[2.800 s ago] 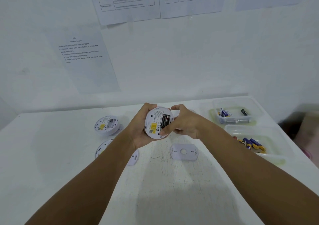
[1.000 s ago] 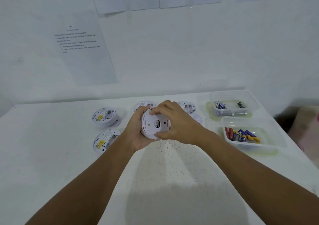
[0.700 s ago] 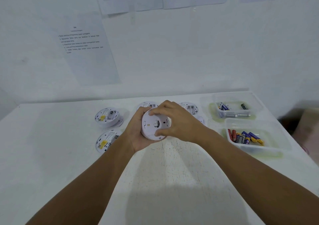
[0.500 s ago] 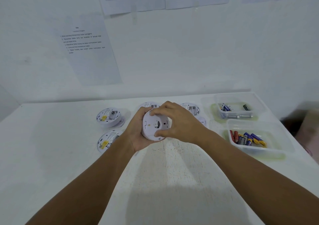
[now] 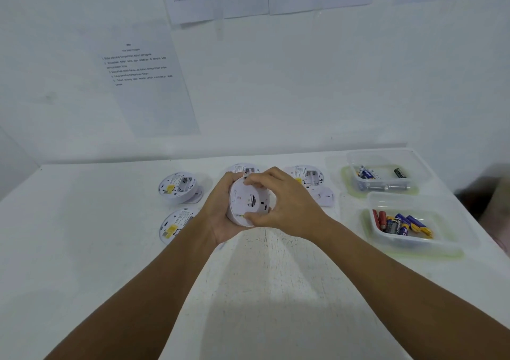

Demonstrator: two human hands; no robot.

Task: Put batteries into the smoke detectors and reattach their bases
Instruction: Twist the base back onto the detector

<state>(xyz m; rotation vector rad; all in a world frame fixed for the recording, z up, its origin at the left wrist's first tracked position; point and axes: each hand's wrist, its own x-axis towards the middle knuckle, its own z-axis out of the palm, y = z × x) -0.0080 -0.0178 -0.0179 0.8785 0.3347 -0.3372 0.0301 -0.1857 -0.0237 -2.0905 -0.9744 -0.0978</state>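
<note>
Detector [image 5: 246,203] is being gripped above the table [image 5: 82,249]: left hand [image 5: 220,213] cupping its back, right hand [image 5: 284,207] fingers curling over its base.

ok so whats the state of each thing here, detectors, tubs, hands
held smoke detector: base on, gripped by both hands
left hand: cups it from behind
right hand: fingers curled on its base
far-left detector: back open, on table
near-left detector: back up
far tub: lidless, few batteries
near tub: lidless, batteries inside
</note>
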